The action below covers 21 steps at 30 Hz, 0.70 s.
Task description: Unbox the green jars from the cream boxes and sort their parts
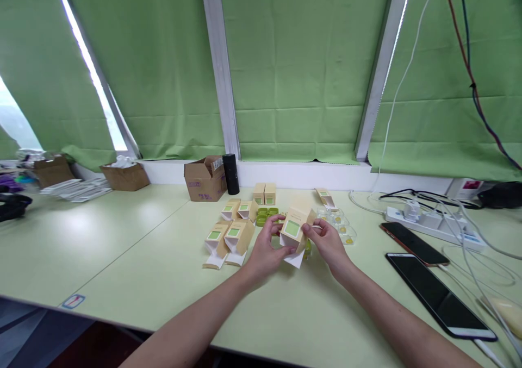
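Between my two hands is a small cream cardboard box with a green square on its face and a white flap hanging open at its lower end. My left hand grips its left side, fingers behind and thumb at the bottom. My right hand pinches its right edge. To the left stand several similar boxes with flaps open. Behind my left hand lie green square containers, partly hidden. Clear round-celled plastic packs with yellow bits sit beyond my right hand.
Two closed cream boxes and a tilted one stand farther back. A brown carton and a black cylinder are near the wall. On the right lie two phones, a white power strip and loose cables.
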{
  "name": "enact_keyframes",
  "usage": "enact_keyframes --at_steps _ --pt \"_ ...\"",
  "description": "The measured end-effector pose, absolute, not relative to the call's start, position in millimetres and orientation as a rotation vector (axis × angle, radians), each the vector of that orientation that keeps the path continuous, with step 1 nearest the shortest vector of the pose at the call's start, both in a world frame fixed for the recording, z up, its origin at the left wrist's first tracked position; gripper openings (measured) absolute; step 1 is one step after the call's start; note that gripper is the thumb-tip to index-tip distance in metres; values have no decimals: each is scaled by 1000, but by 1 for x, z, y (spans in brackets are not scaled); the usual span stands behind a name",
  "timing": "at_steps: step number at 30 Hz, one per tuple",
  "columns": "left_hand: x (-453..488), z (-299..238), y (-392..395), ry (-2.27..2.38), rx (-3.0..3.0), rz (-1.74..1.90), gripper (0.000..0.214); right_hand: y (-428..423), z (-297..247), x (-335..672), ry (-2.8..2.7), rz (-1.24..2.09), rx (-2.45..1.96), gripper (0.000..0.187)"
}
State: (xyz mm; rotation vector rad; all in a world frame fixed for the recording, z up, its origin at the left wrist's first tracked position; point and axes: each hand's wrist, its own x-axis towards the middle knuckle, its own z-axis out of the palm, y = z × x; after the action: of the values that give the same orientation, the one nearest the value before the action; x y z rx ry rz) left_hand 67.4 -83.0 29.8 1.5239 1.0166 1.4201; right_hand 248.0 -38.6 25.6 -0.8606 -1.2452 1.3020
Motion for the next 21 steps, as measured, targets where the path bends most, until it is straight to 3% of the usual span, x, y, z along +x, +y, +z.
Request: enact_keyframes --at_steps 21 --pt "56 28 -72 501 1020 1260 62 -43 33 245 -1130 1311 -876 57"
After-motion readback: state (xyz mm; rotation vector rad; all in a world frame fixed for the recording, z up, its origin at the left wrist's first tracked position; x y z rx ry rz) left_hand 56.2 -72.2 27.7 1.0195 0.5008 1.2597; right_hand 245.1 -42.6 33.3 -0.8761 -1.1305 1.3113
